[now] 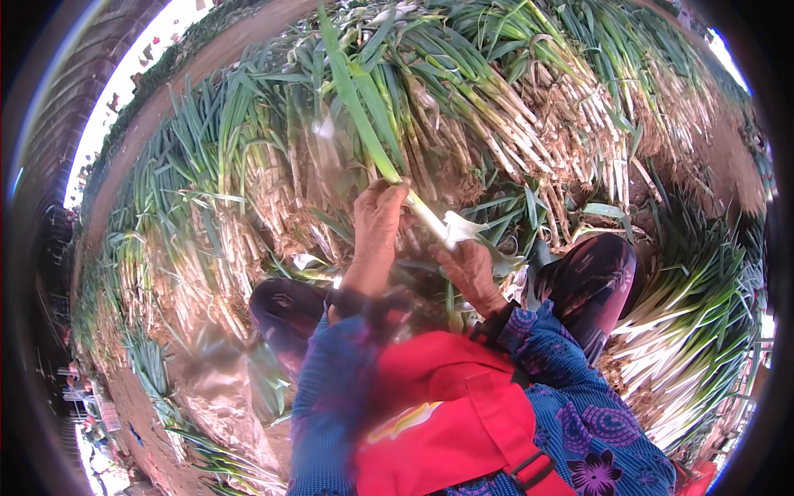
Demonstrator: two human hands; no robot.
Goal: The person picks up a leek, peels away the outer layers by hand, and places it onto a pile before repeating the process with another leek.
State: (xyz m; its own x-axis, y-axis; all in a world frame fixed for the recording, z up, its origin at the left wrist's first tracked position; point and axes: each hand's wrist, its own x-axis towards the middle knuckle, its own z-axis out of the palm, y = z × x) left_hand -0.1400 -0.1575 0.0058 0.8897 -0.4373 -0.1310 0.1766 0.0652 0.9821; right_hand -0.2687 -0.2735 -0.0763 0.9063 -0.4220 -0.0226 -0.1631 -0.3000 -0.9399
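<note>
Held up in front of me is a green onion with a thick white stalk and long green leaves pointing away. My left hand is closed around it where the white turns green. Lower on the stalk, my right hand is closed at the white end, by a pale strip of peeled skin that hangs loose there. The root end is hidden by the right hand. Beyond my hands lie many unpeeled green onions, with brown skins and roots toward me.
A pile of cleaner, whiter green onions lies at my right. More unpeeled ones stretch along the left. Loose leaves and peelings lie between my knees. A crumpled plastic sheet is on the ground at lower left. A red apron covers my lap.
</note>
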